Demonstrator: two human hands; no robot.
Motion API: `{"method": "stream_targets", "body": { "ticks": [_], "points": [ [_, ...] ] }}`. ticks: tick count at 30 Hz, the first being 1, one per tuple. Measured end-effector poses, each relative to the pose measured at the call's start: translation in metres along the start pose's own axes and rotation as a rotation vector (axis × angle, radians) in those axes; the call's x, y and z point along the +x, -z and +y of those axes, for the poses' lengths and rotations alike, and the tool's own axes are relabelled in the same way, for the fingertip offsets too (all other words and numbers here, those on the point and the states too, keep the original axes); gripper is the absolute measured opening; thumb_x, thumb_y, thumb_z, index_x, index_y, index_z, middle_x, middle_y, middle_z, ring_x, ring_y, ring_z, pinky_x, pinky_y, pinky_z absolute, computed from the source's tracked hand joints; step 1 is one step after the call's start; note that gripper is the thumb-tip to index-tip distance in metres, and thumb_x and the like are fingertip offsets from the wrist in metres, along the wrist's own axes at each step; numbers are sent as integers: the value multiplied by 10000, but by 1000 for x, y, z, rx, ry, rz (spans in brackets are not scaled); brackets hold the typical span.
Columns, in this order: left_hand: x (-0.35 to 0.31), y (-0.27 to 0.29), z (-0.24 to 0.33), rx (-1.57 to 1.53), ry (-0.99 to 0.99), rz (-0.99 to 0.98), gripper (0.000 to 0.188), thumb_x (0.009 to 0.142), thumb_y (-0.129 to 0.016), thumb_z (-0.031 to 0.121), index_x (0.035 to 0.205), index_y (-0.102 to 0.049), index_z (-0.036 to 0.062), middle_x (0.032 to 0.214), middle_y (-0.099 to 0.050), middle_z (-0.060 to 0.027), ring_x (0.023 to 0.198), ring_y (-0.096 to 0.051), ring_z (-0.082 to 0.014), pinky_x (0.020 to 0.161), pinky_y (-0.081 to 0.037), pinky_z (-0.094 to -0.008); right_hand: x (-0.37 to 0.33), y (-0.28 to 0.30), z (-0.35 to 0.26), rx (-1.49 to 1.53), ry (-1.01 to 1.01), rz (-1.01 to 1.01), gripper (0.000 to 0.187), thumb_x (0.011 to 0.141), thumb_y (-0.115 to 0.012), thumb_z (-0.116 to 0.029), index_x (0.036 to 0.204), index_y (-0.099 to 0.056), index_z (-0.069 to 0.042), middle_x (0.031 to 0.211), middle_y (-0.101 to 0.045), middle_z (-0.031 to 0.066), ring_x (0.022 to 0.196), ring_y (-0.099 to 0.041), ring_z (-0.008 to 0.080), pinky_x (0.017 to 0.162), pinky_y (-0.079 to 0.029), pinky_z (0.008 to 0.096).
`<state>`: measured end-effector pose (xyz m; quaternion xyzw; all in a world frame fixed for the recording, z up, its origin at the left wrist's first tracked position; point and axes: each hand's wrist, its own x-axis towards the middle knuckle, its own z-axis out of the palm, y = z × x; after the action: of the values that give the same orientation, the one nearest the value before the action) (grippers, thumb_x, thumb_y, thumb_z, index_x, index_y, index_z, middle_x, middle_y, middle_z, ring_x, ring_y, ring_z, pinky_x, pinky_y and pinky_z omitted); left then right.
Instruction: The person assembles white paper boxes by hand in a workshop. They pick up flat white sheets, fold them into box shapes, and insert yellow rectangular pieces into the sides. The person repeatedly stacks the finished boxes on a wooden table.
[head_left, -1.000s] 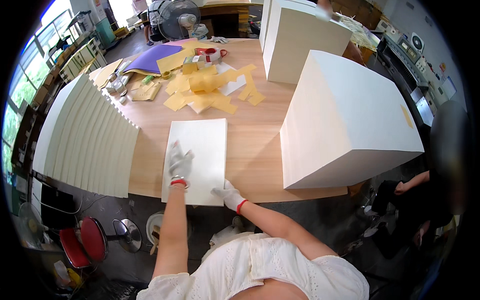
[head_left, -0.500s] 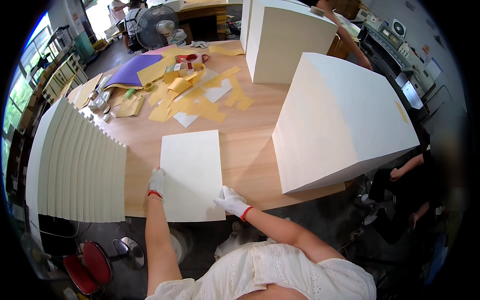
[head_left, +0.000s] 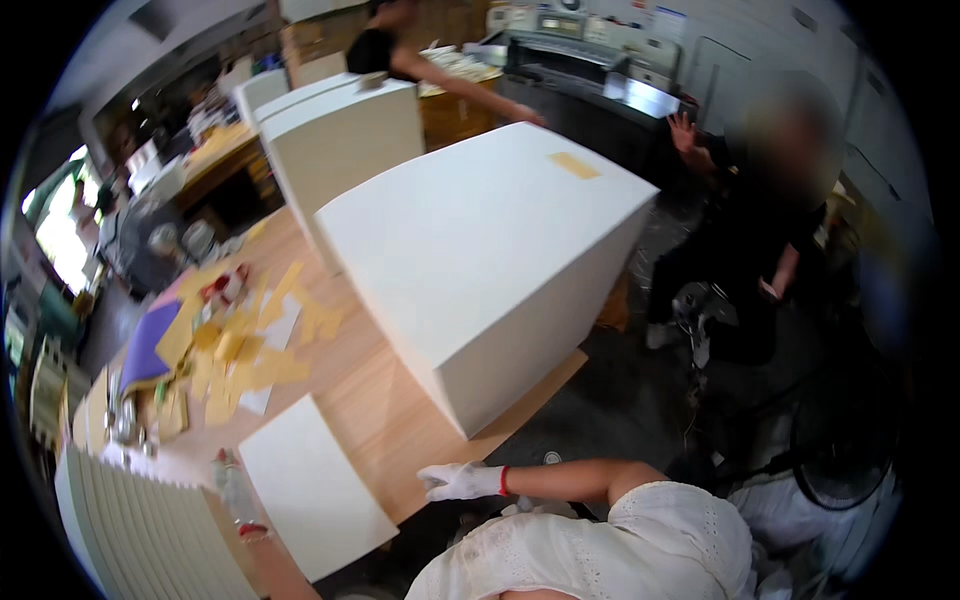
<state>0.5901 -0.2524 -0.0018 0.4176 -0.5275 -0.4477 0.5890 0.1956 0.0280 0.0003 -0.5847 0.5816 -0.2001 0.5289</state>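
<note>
A white rectangular sheet (head_left: 315, 490) lies at the table's near edge, its lower corner reaching past that edge. My left hand (head_left: 236, 492), in a pale glove with a red cuff, rests stretched out along the sheet's left edge; it is somewhat blurred. To the right of the sheet is my right hand (head_left: 458, 482), in a white glove with a red cuff. It is apart from the sheet, fingers loosely extended and nothing in them. Beyond it stands a large white block (head_left: 480, 240) with a strip of yellow tape (head_left: 574, 165) on top.
A ridged cream stack (head_left: 150, 520) stands at my left. Yellow paper scraps (head_left: 240, 365), a purple sheet (head_left: 150, 345) and a red tape dispenser (head_left: 225, 285) lie across the wooden table (head_left: 370, 420). At right a person in black (head_left: 735, 240) sits with one hand raised; another person (head_left: 400, 50) reaches behind the blocks.
My view has swung to the right. My right hand has come off the sheet's right edge, while my left hand stays by its left edge. The seated person's hand has risen.
</note>
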Motion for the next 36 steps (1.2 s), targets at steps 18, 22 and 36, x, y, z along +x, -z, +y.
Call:
{"method": "stream_targets", "body": {
  "ticks": [18,22,36],
  "points": [
    [-183,-609,401,1023,-1003,-1163,309,733,-791,113,955,-595,22,1119,-631,-102,995,-627,-283,836,-512,-357,-191,238,128,358,478,558,479,944,-596,-306,1358,-499,-84,1201,-625,121,1018,-630,193,842,-498,323],
    [-172,-653,393,988,-941,-1165,240,773,-740,17,963,-595,2,1059,-640,-109,975,-629,-228,845,-501,-325,-221,268,119,442,514,660,333,950,-582,-126,1263,-559,-15,1101,-634,96,1004,-607,165,862,-498,297],
    [-73,-787,381,1592,160,-732,449,1017,-432,447,754,-495,89,586,-399,39,502,-355,-65,475,-277,-251,-208,315,111,475,898,732,335,836,-708,-212,1118,-670,-35,966,-682,159,833,-676,301,739,-541,355]
  ]
}}
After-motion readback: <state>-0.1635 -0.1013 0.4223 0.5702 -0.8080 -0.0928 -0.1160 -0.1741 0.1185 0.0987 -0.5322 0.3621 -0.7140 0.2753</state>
